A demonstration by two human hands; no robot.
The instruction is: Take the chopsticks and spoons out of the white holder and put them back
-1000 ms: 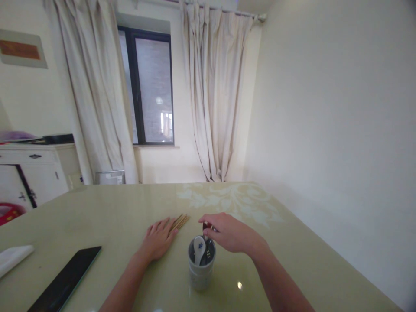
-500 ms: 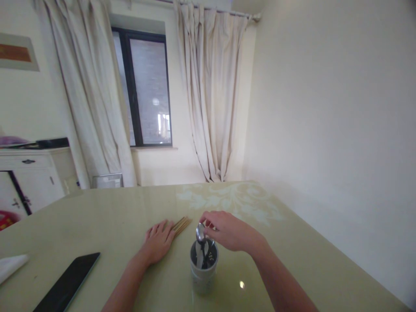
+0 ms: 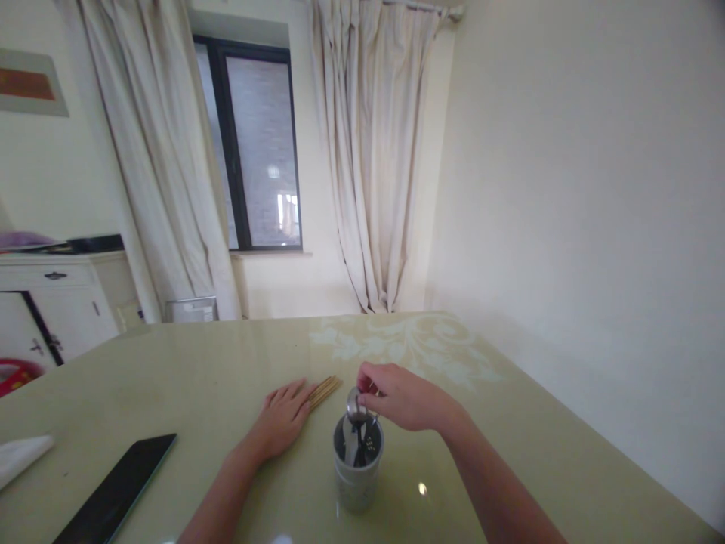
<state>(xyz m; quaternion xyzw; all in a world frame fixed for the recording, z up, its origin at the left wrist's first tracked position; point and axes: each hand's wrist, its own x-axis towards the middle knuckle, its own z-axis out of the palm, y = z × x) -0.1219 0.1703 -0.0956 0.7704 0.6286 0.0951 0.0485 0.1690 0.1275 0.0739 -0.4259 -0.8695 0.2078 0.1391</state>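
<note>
A grey cutlery cup [image 3: 356,487] stands upright on the table, with a metal spoon [image 3: 356,408] and other utensils in it, some with dark handles. My right hand [image 3: 405,397] is over the cup's rim, thumb and fingers pinched at the spoon's bowl, which points up. To the left of the cup, my left hand [image 3: 283,419] lies flat with its fingers apart. From beneath its fingertips and thumb sticks out a bundle of wooden chopsticks [image 3: 325,391]; their other ends are hidden under the hand.
A black tablet-like slab [image 3: 116,491] lies on the pale green table [image 3: 215,378] at the left, with a white object [image 3: 23,457] at the far left edge. A wall [image 3: 583,227] borders the table on the right. Curtains and a window stand behind.
The camera view has shifted slightly. My right hand stays pinched at the spoon over the cup, and my left hand still rests by the chopsticks.
</note>
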